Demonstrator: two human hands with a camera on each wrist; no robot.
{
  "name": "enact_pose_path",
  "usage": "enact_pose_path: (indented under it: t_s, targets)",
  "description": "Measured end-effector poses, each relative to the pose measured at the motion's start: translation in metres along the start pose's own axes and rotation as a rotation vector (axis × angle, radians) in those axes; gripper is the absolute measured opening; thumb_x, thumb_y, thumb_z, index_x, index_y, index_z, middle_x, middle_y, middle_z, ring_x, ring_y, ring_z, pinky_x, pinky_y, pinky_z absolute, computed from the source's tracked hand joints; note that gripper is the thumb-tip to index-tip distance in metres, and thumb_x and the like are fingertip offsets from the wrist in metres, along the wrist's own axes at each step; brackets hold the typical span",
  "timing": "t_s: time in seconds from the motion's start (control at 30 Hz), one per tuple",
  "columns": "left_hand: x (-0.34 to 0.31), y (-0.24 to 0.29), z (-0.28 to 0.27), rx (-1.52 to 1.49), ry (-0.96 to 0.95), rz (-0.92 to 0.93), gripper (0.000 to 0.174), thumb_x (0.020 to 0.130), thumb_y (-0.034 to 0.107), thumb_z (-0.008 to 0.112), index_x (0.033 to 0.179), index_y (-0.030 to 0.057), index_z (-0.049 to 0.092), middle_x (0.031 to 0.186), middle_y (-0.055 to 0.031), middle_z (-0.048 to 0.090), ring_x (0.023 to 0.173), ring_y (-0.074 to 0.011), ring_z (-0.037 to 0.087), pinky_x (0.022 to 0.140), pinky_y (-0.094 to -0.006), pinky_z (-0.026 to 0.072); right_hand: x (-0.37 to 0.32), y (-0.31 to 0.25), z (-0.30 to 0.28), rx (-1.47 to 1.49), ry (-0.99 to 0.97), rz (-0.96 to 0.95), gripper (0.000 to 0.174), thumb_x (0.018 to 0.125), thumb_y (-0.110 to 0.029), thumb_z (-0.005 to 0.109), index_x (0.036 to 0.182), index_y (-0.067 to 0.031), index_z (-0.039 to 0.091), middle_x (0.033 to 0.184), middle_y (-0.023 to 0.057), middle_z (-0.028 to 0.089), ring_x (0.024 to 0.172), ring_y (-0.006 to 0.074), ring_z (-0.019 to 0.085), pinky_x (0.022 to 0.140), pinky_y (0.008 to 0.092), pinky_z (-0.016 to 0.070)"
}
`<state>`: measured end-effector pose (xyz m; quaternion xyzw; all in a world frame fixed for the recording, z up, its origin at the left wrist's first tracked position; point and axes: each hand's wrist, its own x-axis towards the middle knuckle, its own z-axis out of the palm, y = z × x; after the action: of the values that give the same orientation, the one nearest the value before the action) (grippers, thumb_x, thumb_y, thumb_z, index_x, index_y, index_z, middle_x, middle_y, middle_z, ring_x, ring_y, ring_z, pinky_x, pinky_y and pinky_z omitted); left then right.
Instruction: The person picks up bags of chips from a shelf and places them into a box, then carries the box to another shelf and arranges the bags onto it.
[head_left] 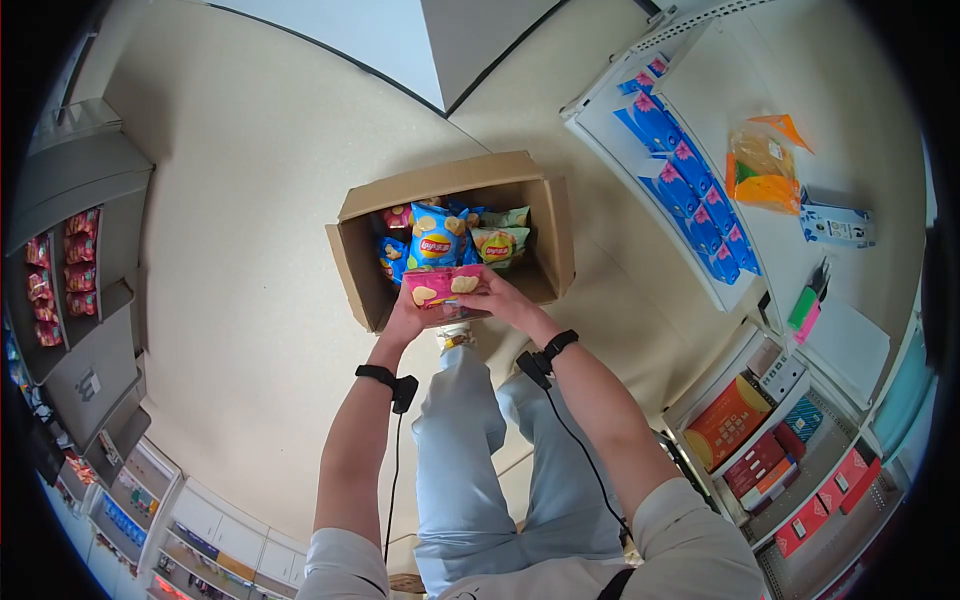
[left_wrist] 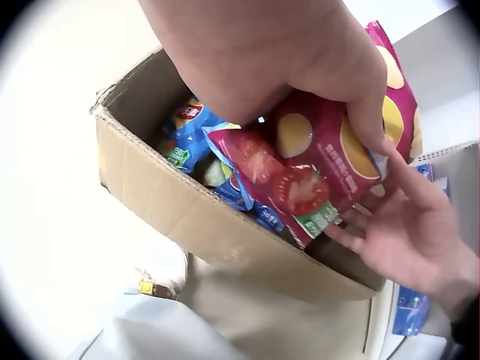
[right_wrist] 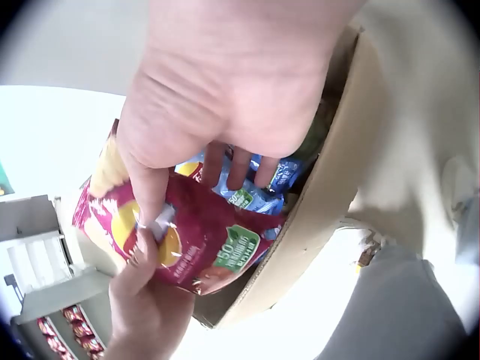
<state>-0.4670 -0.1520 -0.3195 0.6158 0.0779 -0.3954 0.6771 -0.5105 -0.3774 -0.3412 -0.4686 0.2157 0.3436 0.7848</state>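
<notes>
Both hands hold a magenta bag of potato chips (head_left: 432, 285) over the near side of an open cardboard box (head_left: 350, 285). My left hand (right_wrist: 154, 304) grips the bag from one side, its thumb laid on the printed face. From the other side my right hand (left_wrist: 412, 229) pinches it with thumb and forefinger. The remaining right fingers (right_wrist: 238, 166) stretch loosely over the box. Inside stand a blue bag of chips (head_left: 437, 240), green bags of chips (head_left: 500, 246), more blue bags and a red one, partly hidden.
To the right are shelves with blue packs (head_left: 690, 180), an orange plastic bag (head_left: 765, 170), a milk-type carton (head_left: 838, 222) and red boxes (head_left: 800, 525). Red packs (head_left: 82, 262) fill shelves at the left. Cables hang from both wrist cameras; a shoe (head_left: 455, 335) is close to the box.
</notes>
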Motion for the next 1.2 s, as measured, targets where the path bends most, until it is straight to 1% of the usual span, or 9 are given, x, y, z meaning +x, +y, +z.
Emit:
enact_pose_path:
  t_s: [0.37,0.47,0.53,0.67,0.83,0.87,0.97,1.1,1.2]
  targets:
    - [0.018,-0.012,0.002,-0.102,0.186,-0.146,0.072,0.083,0.014,0.089,0.140,0.0051,0.047,0.127,-0.0088,0.067,0.114,-0.0199,0.067,0.099,-0.0363,0.0561,0.028,0.033,-0.017,-0.103,0.041,0.026,0.082,0.082,-0.017,0.084,0.151,-0.0055,0.043,0.146,0.0134,0.057,0.127,0.0241,0.059,0.111,0.0380,0.0458]
    - [0.020,-0.007,-0.010,-0.057,0.283,-0.158,0.071,0.084,0.015,0.089,0.140,0.0046,0.048,0.125,-0.0093,0.068,0.112,-0.0201,0.068,0.098,-0.0358,0.0564,0.048,0.062,-0.064,-0.553,0.378,0.040,0.078,0.082,-0.006,0.081,0.150,-0.0030,0.042,0.140,0.0110,0.060,0.127,0.0202,0.059,0.108,0.0360,0.0481]
    - [0.019,-0.012,-0.022,-0.009,0.293,-0.261,0.070,0.084,0.014,0.088,0.140,0.0034,0.048,0.121,-0.0093,0.070,0.108,-0.0219,0.069,0.097,-0.0367,0.0571,0.044,0.028,-0.068,-0.602,0.752,0.338,0.064,0.082,-0.005,0.081,0.138,-0.0010,0.051,0.136,0.0145,0.063,0.123,0.0205,0.061,0.103,0.0332,0.0496]
    - [0.020,-0.047,-0.058,0.270,0.278,-0.238,0.073,0.083,0.013,0.087,0.143,0.0026,0.046,0.127,-0.0118,0.067,0.113,-0.0263,0.067,0.102,-0.0394,0.0546,0.075,0.057,-0.105,-0.117,0.697,-0.054,0.049,0.083,-0.006,0.081,0.125,0.0003,0.057,0.125,0.0144,0.069,0.113,0.0201,0.066,0.096,0.0322,0.0523]
    - [-0.006,-0.033,-0.054,0.740,0.559,-0.044,0.087,0.077,0.008,0.089,0.150,0.0024,0.042,0.146,-0.0159,0.051,0.132,-0.0311,0.055,0.114,-0.0427,0.0450,0.044,0.026,-0.086,-0.394,0.622,0.022,0.038,0.085,-0.009,0.082,0.116,-0.0004,0.061,0.113,0.0098,0.072,0.102,0.0204,0.069,0.089,0.0340,0.0543]
    - [-0.011,-0.020,-0.047,0.739,0.555,-0.046,0.087,0.077,0.008,0.089,0.150,0.0024,0.042,0.146,-0.0159,0.051,0.132,-0.0311,0.055,0.114,-0.0427,0.0450,0.029,0.020,-0.074,-0.505,0.652,-0.099,0.033,0.086,-0.011,0.082,0.112,-0.0007,0.063,0.106,0.0089,0.072,0.097,0.0187,0.068,0.085,0.0346,0.0542]
    - [-0.027,0.030,-0.021,0.727,0.378,0.287,0.097,0.073,0.003,0.091,0.155,0.0026,0.038,0.156,-0.0162,0.038,0.144,-0.0306,0.044,0.120,-0.0427,0.0381,-0.012,-0.008,-0.040,-0.731,0.703,-0.341,0.025,0.089,-0.015,0.081,0.104,-0.0013,0.065,0.093,0.0070,0.072,0.086,0.0152,0.068,0.079,0.0358,0.0542]
    - [-0.025,0.066,0.019,0.393,0.049,0.208,0.100,0.070,-0.001,0.091,0.155,0.0021,0.038,0.152,-0.0136,0.047,0.140,-0.0285,0.049,0.117,-0.0414,0.0417,-0.048,-0.046,-0.010,-0.366,0.482,-0.259,0.025,0.091,-0.019,0.080,0.103,-0.0019,0.065,0.097,0.0052,0.072,0.086,0.0122,0.067,0.079,0.0348,0.0544]
    - [-0.016,0.075,0.024,0.177,-0.062,0.074,0.095,0.075,0.001,0.089,0.154,0.0023,0.037,0.146,-0.0123,0.053,0.135,-0.0268,0.054,0.115,-0.0396,0.0449,-0.043,-0.069,0.005,-0.111,0.169,-0.187,0.020,0.100,-0.015,0.071,0.115,-0.0029,0.064,0.114,0.0022,0.069,0.102,0.0097,0.066,0.089,0.0282,0.0527]
